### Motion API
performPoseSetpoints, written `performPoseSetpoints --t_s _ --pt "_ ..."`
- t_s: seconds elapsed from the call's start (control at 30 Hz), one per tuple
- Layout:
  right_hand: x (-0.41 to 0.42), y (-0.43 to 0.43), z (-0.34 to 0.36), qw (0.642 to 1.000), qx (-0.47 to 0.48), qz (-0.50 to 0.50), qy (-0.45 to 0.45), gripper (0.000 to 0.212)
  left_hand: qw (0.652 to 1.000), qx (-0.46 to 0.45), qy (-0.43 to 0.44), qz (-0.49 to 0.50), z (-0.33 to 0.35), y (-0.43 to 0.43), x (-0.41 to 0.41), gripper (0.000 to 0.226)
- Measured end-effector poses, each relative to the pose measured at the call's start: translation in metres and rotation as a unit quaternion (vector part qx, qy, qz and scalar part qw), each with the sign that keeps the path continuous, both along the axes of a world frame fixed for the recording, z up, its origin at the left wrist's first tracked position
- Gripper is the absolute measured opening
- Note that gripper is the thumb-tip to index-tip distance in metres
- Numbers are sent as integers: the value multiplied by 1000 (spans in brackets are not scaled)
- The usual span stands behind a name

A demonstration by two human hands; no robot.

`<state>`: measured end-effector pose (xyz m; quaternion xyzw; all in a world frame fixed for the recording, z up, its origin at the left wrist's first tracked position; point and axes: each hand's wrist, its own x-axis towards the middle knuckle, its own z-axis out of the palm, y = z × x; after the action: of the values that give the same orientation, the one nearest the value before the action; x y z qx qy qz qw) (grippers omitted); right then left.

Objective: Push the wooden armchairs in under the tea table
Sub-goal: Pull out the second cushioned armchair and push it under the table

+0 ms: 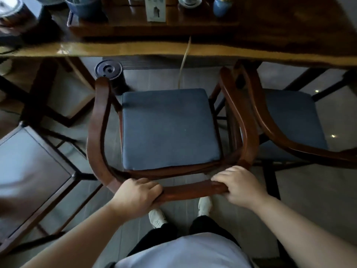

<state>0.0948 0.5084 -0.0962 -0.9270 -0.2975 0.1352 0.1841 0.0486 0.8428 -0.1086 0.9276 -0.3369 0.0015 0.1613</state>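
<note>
A wooden armchair with a curved reddish-brown rail and a blue seat cushion stands in front of me, facing the tea table. My left hand and my right hand both grip the back rail of this chair. The front tips of its arms lie just short of the table's near edge. A second armchair with a blue cushion stands close on the right, its arms touching or nearly touching the middle chair.
A dark-framed chair or stool stands at the left. Under the table sit a black round bin and a pale cord. A blue vase, cups and a bowl rest on the tabletop. My feet are behind the chair.
</note>
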Motion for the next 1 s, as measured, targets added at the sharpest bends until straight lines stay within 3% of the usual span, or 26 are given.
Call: performPoseSetpoints --t_s 0.17,0.33,0.67,1.0 --pt "7 47 -6 1000 5 -21 -10 33 1000 23 0 -3 3 51 30 33" --pt "24 63 -4 999 -19 35 26 37 999 46 -4 19 7 71 44 31" --pt "31 48 1 993 -46 113 8 29 999 29 5 28 -3 62 35 27" --pt "65 7 15 993 -83 77 18 33 999 11 -7 53 1 3 50 29"
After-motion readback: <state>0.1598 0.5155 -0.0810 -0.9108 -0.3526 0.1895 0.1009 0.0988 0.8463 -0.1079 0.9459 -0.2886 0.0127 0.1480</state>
